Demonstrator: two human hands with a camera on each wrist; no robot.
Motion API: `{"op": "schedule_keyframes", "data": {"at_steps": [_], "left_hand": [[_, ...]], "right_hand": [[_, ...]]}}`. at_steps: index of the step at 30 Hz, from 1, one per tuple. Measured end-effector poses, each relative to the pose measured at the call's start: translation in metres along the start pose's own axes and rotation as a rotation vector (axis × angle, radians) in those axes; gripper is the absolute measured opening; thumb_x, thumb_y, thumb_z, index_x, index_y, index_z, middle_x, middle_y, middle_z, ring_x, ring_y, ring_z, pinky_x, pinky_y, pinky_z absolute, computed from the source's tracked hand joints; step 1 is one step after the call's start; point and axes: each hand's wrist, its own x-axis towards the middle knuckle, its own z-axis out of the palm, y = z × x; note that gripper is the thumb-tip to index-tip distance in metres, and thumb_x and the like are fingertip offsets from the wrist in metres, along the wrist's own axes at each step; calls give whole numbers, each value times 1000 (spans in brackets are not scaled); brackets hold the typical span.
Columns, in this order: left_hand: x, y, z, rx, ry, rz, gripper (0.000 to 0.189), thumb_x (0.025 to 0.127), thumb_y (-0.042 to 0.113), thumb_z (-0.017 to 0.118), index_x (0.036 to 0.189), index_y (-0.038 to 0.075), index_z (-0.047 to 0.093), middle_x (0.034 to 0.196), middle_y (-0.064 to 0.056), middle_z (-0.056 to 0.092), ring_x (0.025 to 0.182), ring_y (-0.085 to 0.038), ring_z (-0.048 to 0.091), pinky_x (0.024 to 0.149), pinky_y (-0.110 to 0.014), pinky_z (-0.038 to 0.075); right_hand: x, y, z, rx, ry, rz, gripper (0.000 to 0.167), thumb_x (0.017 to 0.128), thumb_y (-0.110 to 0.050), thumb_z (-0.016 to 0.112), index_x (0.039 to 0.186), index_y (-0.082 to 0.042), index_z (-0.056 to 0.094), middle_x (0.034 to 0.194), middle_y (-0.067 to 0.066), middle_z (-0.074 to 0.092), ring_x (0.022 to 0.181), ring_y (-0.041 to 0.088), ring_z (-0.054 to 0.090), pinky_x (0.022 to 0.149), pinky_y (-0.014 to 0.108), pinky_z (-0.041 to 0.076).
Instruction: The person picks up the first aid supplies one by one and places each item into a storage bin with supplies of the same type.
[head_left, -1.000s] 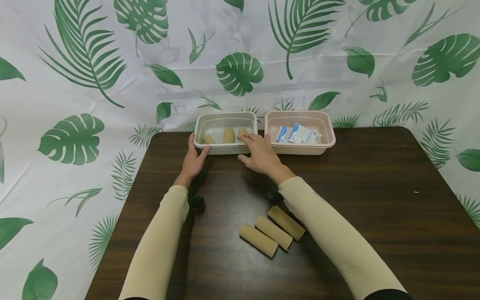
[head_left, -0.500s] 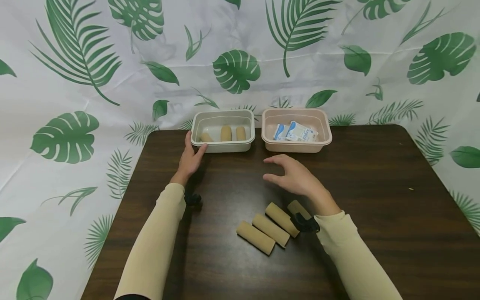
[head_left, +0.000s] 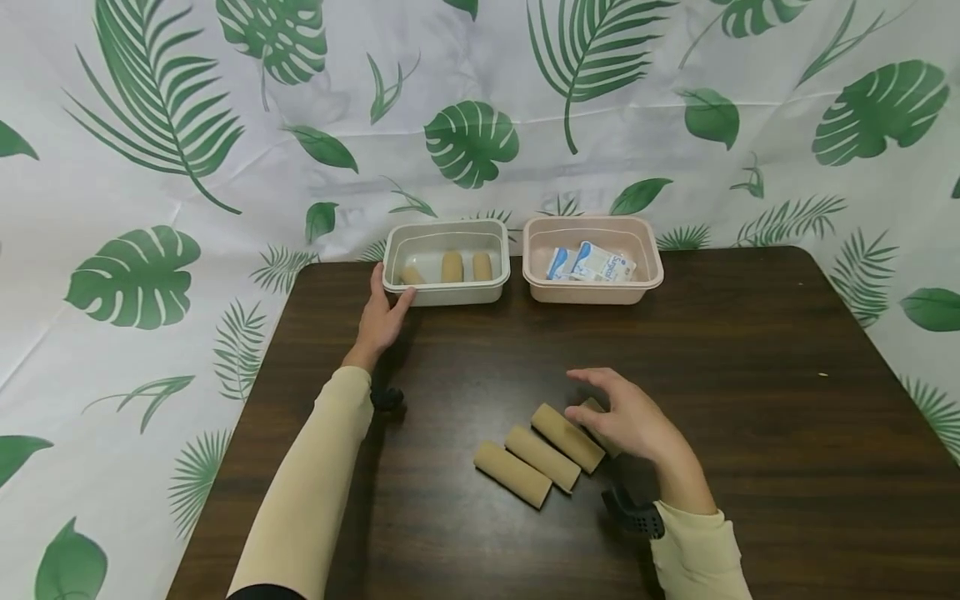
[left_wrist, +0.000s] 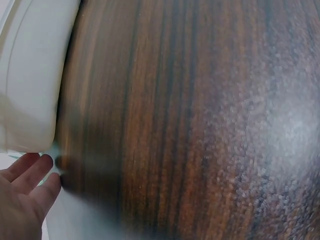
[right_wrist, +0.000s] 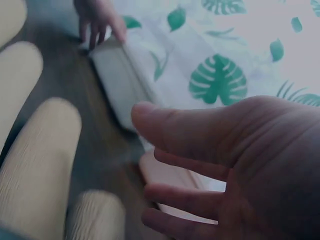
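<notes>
My left hand [head_left: 378,321] rests at the near left corner of the grey-white bin [head_left: 459,295], thumb against its front rim and straight fingers along its side. Inside lie three tan rolls [head_left: 452,267]. My right hand [head_left: 637,417] hovers over the rightmost of several tan rolls [head_left: 512,473] on the table, thumb and fingers spread and holding nothing. It partly hides that rightmost roll [head_left: 609,447]. In the right wrist view the rolls [right_wrist: 42,160] show a ribbed surface, like elastic bandages. The left wrist view shows the left fingers [left_wrist: 42,170] beside the bin corner.
A pink bin [head_left: 592,293] with blue-and-white packets [head_left: 600,263] stands right of the grey-white bin. Both are near the back edge of the dark wooden table [head_left: 750,350]. A leaf-print cloth [head_left: 300,167] hangs behind.
My right hand has left the grey-white bin and moved down and right to the rolls on the table, uncovering the bin's rightmost roll. The left hand has stayed at the bin corner.
</notes>
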Motion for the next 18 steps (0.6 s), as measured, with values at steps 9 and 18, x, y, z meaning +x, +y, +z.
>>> {"op": "schedule_keyframes", "data": {"at_steps": [9, 18], "left_hand": [[3, 5, -2, -39, 31, 59, 83, 98, 45, 57, 158, 12, 10, 157, -18, 28, 142, -31, 29, 113, -48, 24], [4, 2, 3, -85, 63, 76, 88, 97, 41, 60, 158, 11, 4, 161, -15, 18, 146, -26, 21, 115, -43, 19]], "right_hand": [[-23, 24, 3, -35, -22, 62, 66, 92, -28, 70, 147, -5, 42, 144, 25, 43, 128, 48, 42, 96, 63, 37], [-33, 38, 7, -59, -28, 60, 61, 94, -22, 68, 147, -7, 43, 139, 22, 49, 123, 44, 48, 92, 62, 40]]}}
